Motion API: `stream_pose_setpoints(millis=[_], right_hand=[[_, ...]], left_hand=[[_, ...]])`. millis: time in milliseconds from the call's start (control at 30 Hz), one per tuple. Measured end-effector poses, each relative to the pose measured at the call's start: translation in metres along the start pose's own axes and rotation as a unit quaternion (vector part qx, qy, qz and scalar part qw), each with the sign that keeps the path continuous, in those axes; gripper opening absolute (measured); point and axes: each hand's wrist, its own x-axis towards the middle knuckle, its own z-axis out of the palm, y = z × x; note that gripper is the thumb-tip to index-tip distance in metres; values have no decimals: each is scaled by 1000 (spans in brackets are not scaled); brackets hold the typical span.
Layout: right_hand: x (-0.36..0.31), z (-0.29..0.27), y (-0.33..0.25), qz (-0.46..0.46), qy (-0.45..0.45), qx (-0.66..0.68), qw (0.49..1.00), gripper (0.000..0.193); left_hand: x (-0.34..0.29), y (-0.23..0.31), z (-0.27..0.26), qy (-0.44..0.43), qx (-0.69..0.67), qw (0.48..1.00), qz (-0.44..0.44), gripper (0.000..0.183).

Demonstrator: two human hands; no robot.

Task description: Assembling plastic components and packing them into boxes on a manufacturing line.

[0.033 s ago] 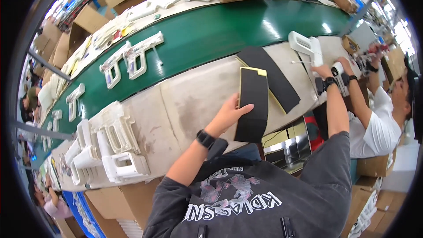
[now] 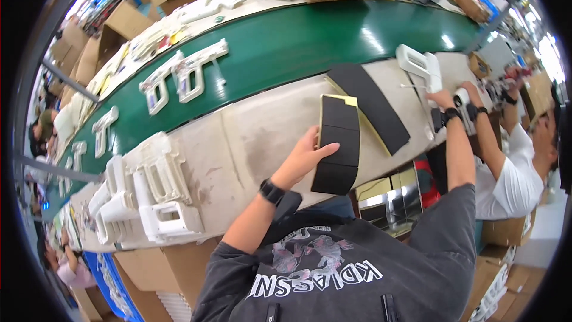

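My left hand (image 2: 305, 158) is closed around the left edge of a black foam sheet (image 2: 338, 149), thumb on top. The sheet is scored across into sections, with a yellow backing showing at its upper corner. Behind it, a second stack of black foam sheets (image 2: 375, 107) lies slanted on the worktable. Off to the right, my right hand (image 2: 441, 100) grips the lower end of a white plastic gun-shaped housing (image 2: 433, 71), which rests near the table's far side. Its fingertips are partly hidden.
A green conveyor belt (image 2: 286, 42) runs behind the worktable (image 2: 238, 143), carrying several white gun-shaped frames (image 2: 190, 74). More white housings (image 2: 170, 220) are stacked at left. Below the table edge sits a box of shiny strips (image 2: 390, 203). A co-worker (image 2: 512, 155) works close on my right.
The view has shifted slightly, so the table appears a little further right. My left hand has brought the foam sheet slightly left and toward me. My right hand stays on the white housing.
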Motion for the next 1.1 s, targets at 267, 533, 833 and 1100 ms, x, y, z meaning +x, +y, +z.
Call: stream_pose_setpoints(millis=[267,533,833,1100], right_hand=[[-157,-29,-263,-410,-60,189,890,41],[-255,115,-540,-688,-72,122,712,32],[-274,207,-655,-668,63,8,742,18],[-280,150,-625,-731,104,22,674,13]], left_hand=[[-168,55,-63,210,-159,963,60,70],[-224,28,-83,270,2,962,43,86],[-291,16,-55,311,117,940,77,91],[-297,26,-58,293,18,952,86,94]])
